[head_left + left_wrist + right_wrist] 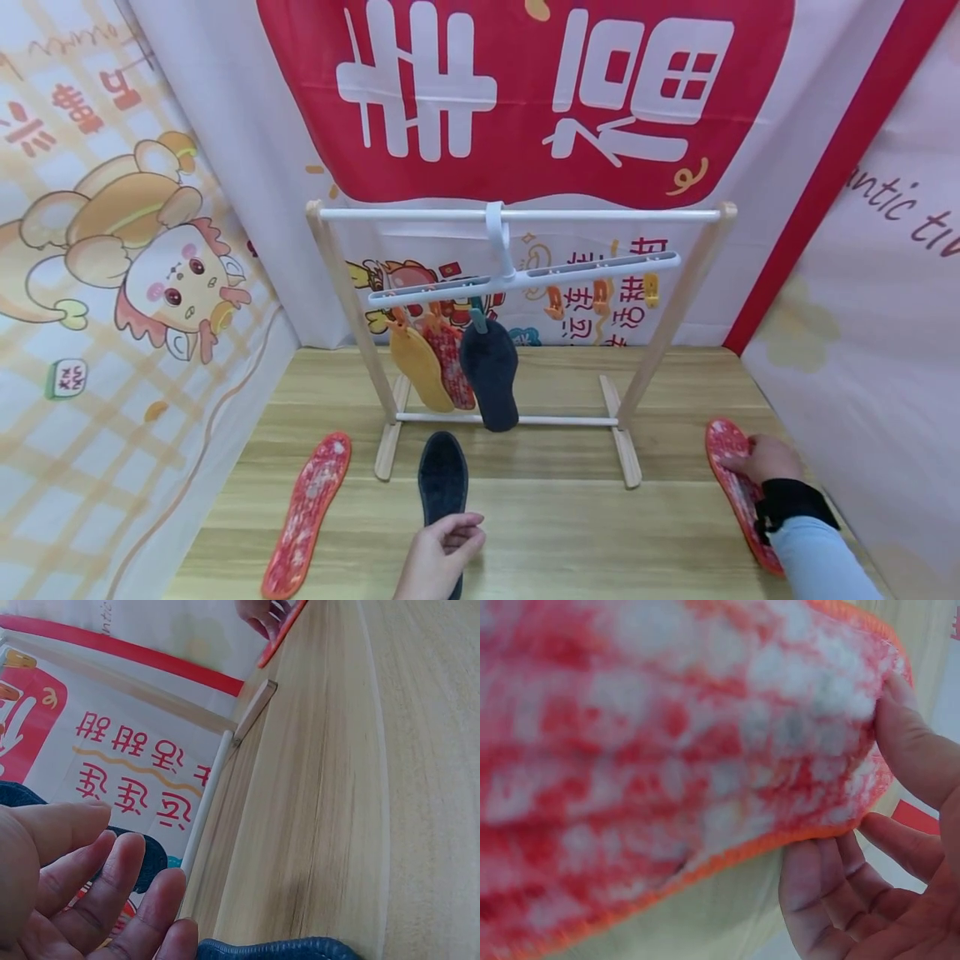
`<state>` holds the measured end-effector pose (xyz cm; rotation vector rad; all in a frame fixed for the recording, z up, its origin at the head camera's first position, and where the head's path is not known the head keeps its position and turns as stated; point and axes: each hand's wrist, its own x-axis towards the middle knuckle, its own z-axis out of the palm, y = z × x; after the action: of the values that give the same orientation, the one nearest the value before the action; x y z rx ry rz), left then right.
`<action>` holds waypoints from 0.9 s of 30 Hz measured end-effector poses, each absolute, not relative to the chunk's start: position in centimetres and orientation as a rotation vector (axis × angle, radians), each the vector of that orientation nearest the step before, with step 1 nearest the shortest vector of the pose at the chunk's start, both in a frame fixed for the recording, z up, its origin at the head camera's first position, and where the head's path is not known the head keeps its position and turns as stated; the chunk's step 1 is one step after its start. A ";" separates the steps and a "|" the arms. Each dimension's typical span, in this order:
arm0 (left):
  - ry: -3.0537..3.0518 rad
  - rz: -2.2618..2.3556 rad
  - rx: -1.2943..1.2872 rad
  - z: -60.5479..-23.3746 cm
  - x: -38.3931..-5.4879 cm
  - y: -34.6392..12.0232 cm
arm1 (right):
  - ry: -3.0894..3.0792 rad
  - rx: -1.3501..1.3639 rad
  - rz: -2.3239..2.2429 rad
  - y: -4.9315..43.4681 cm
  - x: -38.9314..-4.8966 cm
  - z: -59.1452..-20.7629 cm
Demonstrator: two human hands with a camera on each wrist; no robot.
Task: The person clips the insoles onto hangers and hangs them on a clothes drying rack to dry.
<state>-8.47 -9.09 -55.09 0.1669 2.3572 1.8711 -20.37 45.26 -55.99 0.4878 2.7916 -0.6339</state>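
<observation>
A small makeshift booth, whether in a home or a studio I cannot tell: a red-and-white banner (pixel 525 179) hangs behind the rack (pixel 600 216), a cartoon cloth (pixel 172 275) to its left, a lettered cloth (pixel 862 333) to its right, around the wood-grain surface (pixel 555 517).

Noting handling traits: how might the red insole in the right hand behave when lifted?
The red insole is probably light, being thin. Its fuzzy, fabric-looking face suggests some flex; its flat shape makes rolling unlikely.
</observation>
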 end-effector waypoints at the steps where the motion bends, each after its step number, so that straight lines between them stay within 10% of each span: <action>1: 2.374 1.862 0.176 -55.2 -8.4 -9.1 | 2.789 0.495 -0.648 45.2 -20.3 -56.0; 27: 2.475 1.864 0.177 -55.0 -8.9 -9.1 | 2.771 0.696 -1.240 40.5 -14.9 -48.5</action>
<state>-8.92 -9.08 -54.98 0.1775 2.4747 1.8641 -14.95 40.49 -48.48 0.6959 2.7714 -1.2395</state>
